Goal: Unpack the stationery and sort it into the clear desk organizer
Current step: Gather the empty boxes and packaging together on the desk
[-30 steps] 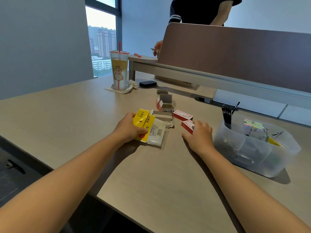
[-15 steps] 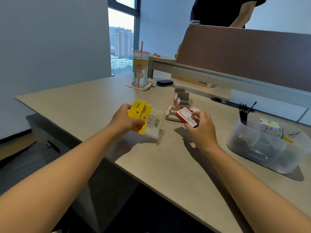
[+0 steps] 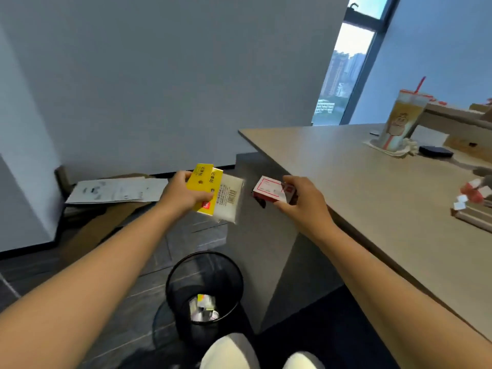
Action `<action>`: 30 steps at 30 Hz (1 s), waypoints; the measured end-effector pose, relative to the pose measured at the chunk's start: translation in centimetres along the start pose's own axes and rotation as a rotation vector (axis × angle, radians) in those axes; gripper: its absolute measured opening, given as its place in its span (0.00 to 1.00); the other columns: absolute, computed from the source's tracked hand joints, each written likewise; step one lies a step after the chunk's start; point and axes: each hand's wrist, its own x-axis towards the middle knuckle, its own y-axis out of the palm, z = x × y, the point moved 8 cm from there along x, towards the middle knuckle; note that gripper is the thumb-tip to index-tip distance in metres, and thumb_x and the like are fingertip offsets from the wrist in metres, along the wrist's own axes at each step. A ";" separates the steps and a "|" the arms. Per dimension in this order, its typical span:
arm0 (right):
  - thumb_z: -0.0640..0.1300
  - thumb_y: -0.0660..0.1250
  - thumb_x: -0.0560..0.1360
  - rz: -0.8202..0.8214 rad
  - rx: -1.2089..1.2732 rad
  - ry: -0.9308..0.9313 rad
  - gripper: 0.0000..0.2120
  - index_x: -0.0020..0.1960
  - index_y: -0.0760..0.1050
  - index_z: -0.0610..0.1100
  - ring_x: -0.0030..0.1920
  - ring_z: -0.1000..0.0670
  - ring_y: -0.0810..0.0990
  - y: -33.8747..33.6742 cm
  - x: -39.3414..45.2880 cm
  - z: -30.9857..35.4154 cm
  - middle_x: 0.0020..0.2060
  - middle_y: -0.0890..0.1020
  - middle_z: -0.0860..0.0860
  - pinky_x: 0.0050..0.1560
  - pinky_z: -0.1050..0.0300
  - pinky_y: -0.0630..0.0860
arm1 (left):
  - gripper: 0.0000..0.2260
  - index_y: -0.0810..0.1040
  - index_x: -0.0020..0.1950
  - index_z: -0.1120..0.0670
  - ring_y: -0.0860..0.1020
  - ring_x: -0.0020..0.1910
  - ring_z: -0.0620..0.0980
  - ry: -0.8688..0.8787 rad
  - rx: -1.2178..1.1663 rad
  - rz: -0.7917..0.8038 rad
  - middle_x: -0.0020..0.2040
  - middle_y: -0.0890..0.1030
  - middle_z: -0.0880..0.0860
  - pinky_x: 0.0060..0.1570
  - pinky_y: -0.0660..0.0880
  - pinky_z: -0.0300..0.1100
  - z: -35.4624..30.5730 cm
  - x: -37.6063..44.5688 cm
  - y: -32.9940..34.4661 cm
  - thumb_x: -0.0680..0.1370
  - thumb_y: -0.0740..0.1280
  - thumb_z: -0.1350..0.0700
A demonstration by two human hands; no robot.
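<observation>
My left hand (image 3: 183,194) grips a yellow card with clear plastic wrapping (image 3: 213,194), held in the air left of the desk. My right hand (image 3: 302,201) pinches a small red-and-white box (image 3: 270,192) beside the desk's left edge. Both hands hover above the floor, over and beyond a black mesh waste bin (image 3: 205,291) that holds scraps of packaging. More small red-and-white boxes (image 3: 475,193) lie on the desk (image 3: 372,187) at the far right. The clear organizer is out of view.
A drink cup with a red straw (image 3: 399,121) stands on a coaster at the desk's back, beside a small black object (image 3: 436,151). Flattened cardboard and white sheets (image 3: 117,191) lie on the floor by the wall. My knees (image 3: 261,352) show at the bottom.
My view has swung left, off the desk to the floor. Both hands have carried the yellow packaging and the red box off the desk's edge and now hold them over the waste bin.
</observation>
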 end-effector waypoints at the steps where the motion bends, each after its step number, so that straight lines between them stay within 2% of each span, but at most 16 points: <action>1: 0.41 0.68 0.71 0.046 -0.009 -0.009 0.24 0.65 0.66 0.41 0.62 0.47 0.72 2.1 0.3 0.5 0.62 0.72 0.43 0.57 0.61 0.69 | 0.27 0.65 0.66 0.60 0.75 0.59 0.58 -0.031 0.012 -0.024 0.64 0.73 0.60 0.54 0.72 0.48 1.7 0.4 -1.2 0.70 0.71 0.61; 5: 0.42 0.67 0.72 0.221 -0.058 0.004 0.21 0.63 0.68 0.42 0.59 0.48 0.73 10.4 1.0 -0.4 0.60 0.73 0.45 0.56 0.58 0.69 | 0.27 0.66 0.65 0.61 0.74 0.59 0.58 -0.180 0.077 -0.046 0.63 0.74 0.59 0.53 0.71 0.46 9.0 2.5 -2.9 0.69 0.72 0.62; 7: 0.41 0.67 0.72 0.286 -0.061 0.039 0.20 0.62 0.69 0.41 0.59 0.47 0.73 14.3 1.2 -2.3 0.59 0.74 0.45 0.55 0.57 0.69 | 0.26 0.67 0.63 0.60 0.74 0.59 0.58 -0.248 0.099 -0.031 0.62 0.75 0.59 0.54 0.71 0.46 13.0 3.9 -2.0 0.68 0.73 0.63; 12: 0.37 0.66 0.71 0.468 -0.087 0.135 0.18 0.61 0.70 0.39 0.59 0.44 0.72 24.0 1.8 -8.4 0.58 0.73 0.42 0.55 0.55 0.68 | 0.24 0.68 0.62 0.60 0.74 0.58 0.57 -0.453 0.186 0.006 0.60 0.75 0.59 0.48 0.68 0.43 22.7 6.1 2.0 0.68 0.72 0.63; 17: 0.37 0.65 0.71 0.604 -0.112 0.178 0.19 0.62 0.69 0.39 0.60 0.43 0.70 32.2 2.9 -12.9 0.59 0.71 0.41 0.56 0.56 0.66 | 0.25 0.68 0.61 0.59 0.75 0.58 0.58 -0.562 0.258 0.059 0.60 0.77 0.58 0.54 0.71 0.48 30.3 9.2 6.0 0.67 0.73 0.60; 20: 0.40 0.66 0.72 0.698 -0.136 0.179 0.26 0.68 0.63 0.39 0.66 0.43 0.65 36.3 3.1 -14.8 0.66 0.67 0.42 0.64 0.53 0.63 | 0.31 0.63 0.65 0.59 0.72 0.62 0.58 -0.595 0.306 0.125 0.64 0.74 0.59 0.59 0.69 0.49 33.1 10.4 8.2 0.68 0.74 0.56; 22: 0.42 0.66 0.73 0.778 -0.167 0.174 0.29 0.70 0.59 0.39 0.70 0.44 0.61 38.3 2.6 -15.9 0.70 0.63 0.42 0.68 0.54 0.59 | 0.33 0.60 0.69 0.60 0.70 0.65 0.58 -0.619 0.326 0.182 0.67 0.70 0.60 0.60 0.68 0.48 34.7 10.6 9.4 0.69 0.72 0.54; 25: 0.43 0.63 0.75 0.836 -0.199 0.191 0.27 0.70 0.59 0.39 0.71 0.44 0.60 39.5 1.5 -17.0 0.71 0.62 0.42 0.68 0.52 0.60 | 0.26 0.68 0.65 0.60 0.72 0.62 0.59 -0.579 0.420 0.269 0.64 0.73 0.60 0.57 0.69 0.46 35.9 10.5 10.1 0.72 0.69 0.51; 30: 0.44 0.61 0.76 0.836 -0.248 0.197 0.23 0.69 0.62 0.39 0.70 0.44 0.62 37.7 1.2 -17.0 0.70 0.63 0.43 0.67 0.52 0.62 | 0.19 0.71 0.62 0.60 0.72 0.62 0.59 -0.502 0.570 0.383 0.63 0.74 0.60 0.56 0.69 0.45 34.8 9.9 10.0 0.75 0.65 0.52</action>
